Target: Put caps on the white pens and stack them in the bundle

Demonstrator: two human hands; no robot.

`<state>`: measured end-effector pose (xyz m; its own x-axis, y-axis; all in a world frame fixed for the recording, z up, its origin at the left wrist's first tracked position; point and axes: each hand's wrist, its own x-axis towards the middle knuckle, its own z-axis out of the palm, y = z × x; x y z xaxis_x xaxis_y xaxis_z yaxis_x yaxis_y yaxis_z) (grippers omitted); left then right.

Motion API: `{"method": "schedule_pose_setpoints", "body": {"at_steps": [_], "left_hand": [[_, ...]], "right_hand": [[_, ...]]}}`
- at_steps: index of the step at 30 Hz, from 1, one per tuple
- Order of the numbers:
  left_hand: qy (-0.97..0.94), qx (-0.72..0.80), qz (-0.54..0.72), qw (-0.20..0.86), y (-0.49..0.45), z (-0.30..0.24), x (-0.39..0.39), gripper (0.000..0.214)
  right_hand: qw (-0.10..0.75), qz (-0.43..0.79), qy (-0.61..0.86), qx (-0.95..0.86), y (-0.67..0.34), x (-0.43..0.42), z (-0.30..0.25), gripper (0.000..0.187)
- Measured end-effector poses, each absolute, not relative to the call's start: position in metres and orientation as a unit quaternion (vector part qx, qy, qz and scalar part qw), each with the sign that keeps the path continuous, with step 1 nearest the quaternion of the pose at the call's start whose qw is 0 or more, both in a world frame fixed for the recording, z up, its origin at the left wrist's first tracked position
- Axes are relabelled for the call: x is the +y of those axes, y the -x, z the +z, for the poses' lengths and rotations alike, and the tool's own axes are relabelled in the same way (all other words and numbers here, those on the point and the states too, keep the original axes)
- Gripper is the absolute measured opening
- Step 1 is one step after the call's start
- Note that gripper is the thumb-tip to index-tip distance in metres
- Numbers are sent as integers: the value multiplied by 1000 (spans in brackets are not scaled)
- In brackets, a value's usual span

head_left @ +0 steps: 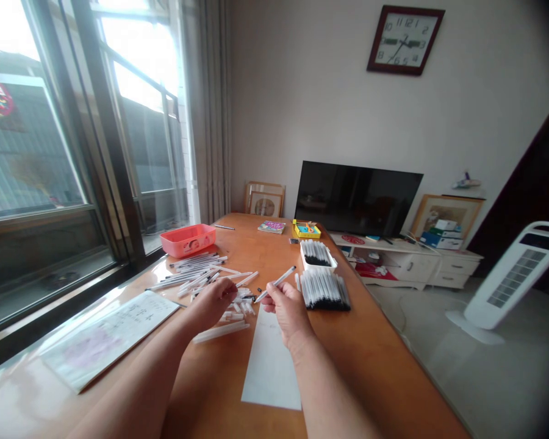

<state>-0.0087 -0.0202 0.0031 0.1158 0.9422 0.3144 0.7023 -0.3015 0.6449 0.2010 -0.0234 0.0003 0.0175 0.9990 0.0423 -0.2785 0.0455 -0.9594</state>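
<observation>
My right hand pinches a clear-barrelled pen between thumb and fingers, its dark end pointing up to the right. The pen is above the top of a white paper sheet. To its left, my left hand is closed with the fingertips together; whatever they hold, if anything, is hidden. Clear tubes and pen caps lie loose beside the left hand. Past it, several grey pen parts are spread in a heap. A dense row of black-ended pens lies right of my right hand.
A white box of pens stands behind the row. The red plastic basket is at the left edge, a booklet nearer. Farther back are a colourful book and a yellow box. A tower fan stands right of the table.
</observation>
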Motion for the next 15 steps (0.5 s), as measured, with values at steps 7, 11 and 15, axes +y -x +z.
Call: {"method": "schedule_pose_setpoints", "body": {"at_steps": [7,11,15], "left_hand": [[-687,448,426,382,-5,6,-24,23],[-678,424,430,419,-8,7,-25,28],[-674,421,431,427,-9,10,-27,30]], "right_hand": [[624,570,370,-385,-198,-24,3,40],[622,566,369,-395,-197,-24,2,39],[612,569,367,-409,-197,-26,2,41]]}}
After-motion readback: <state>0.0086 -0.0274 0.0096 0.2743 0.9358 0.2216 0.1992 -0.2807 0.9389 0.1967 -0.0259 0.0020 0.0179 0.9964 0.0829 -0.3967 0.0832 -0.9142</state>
